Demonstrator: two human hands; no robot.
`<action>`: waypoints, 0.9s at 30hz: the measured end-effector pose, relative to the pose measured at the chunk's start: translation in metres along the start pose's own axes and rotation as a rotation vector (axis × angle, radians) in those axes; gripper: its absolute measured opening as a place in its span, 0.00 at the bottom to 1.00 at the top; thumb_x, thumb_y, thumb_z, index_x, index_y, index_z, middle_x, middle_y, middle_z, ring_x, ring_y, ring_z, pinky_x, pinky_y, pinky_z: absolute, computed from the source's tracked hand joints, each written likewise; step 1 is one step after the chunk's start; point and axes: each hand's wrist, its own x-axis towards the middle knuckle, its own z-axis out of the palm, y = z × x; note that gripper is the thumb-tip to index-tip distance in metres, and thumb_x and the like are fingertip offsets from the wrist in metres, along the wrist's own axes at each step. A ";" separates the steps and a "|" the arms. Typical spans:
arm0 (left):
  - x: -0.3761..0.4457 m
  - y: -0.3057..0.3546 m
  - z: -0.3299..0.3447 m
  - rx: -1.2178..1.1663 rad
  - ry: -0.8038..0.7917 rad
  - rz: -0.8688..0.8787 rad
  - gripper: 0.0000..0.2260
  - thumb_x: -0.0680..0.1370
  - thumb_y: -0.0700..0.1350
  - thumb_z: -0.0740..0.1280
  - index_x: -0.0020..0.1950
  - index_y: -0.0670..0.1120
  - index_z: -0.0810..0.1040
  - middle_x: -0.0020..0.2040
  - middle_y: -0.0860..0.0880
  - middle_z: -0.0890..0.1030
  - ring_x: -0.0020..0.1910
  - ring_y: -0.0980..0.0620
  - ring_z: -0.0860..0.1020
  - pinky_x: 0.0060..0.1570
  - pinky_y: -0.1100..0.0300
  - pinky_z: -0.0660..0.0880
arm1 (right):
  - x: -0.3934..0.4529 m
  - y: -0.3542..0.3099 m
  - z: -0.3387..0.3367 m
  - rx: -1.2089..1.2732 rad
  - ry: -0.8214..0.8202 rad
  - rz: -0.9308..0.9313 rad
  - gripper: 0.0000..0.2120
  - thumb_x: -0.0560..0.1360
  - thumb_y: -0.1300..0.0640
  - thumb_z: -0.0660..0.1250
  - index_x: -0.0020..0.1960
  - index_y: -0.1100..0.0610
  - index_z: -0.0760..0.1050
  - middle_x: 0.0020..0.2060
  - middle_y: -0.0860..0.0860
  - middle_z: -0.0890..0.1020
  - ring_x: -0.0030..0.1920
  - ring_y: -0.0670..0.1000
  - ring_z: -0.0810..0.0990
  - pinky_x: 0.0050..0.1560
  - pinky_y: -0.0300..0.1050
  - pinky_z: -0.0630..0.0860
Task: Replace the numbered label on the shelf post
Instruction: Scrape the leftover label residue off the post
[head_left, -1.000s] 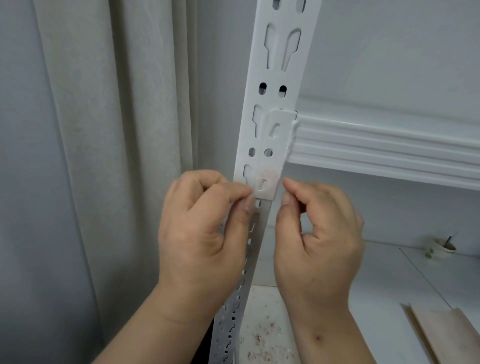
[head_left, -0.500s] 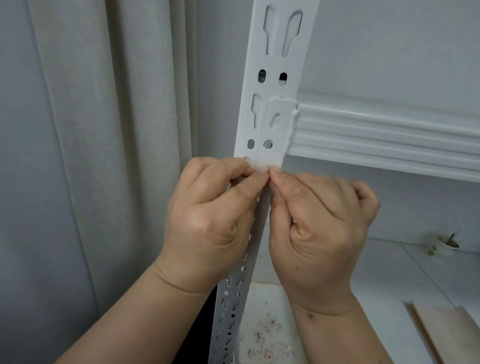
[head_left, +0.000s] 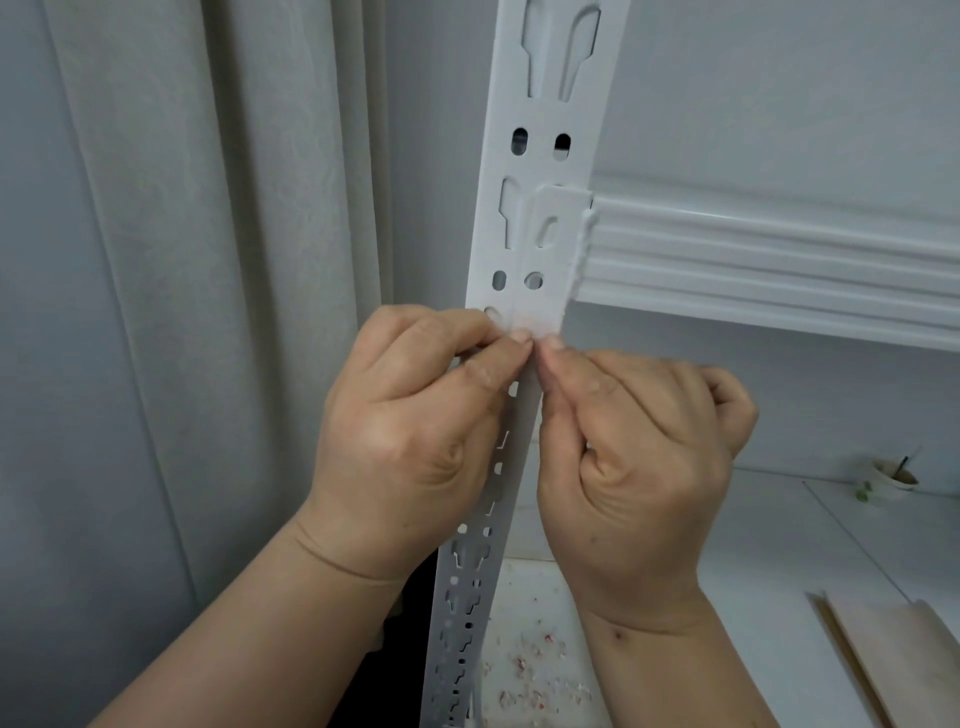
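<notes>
Both hands have closed in since a second ago: they were apart on either side of the post, now thumb tips meet on its front face. Left hand (head_left: 415, 441) is curled, thumb and forefinger pinched at the shelf post (head_left: 524, 291) just below the beam bracket (head_left: 556, 228). Right hand (head_left: 639, 467) is fisted, thumb pressed against the same spot. Label residue (head_left: 535, 325), a faint pinkish patch, sits right above the thumbs; possibly a sliver is pinched between them, can't tell. Post face under the hands is hidden. Torn scraps (head_left: 530, 670) lie on the surface below.
</notes>
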 end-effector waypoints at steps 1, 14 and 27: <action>-0.003 0.001 0.000 -0.007 -0.009 -0.005 0.06 0.76 0.33 0.71 0.51 0.38 0.85 0.45 0.42 0.83 0.40 0.42 0.79 0.47 0.59 0.73 | -0.003 0.000 -0.001 0.005 -0.007 0.003 0.07 0.76 0.61 0.69 0.48 0.54 0.85 0.37 0.47 0.83 0.36 0.52 0.79 0.48 0.56 0.68; 0.001 -0.001 0.000 0.009 -0.005 0.025 0.07 0.74 0.32 0.72 0.51 0.37 0.85 0.45 0.42 0.83 0.39 0.43 0.79 0.47 0.60 0.73 | 0.001 -0.003 0.002 -0.008 0.015 0.013 0.06 0.75 0.61 0.70 0.46 0.54 0.85 0.37 0.47 0.84 0.36 0.52 0.80 0.49 0.55 0.68; 0.007 -0.004 -0.001 0.008 -0.018 0.069 0.06 0.74 0.33 0.72 0.50 0.37 0.85 0.45 0.42 0.84 0.39 0.41 0.79 0.44 0.56 0.74 | 0.008 -0.001 0.002 -0.027 0.029 -0.001 0.06 0.75 0.60 0.69 0.45 0.53 0.85 0.37 0.46 0.83 0.36 0.52 0.79 0.50 0.55 0.68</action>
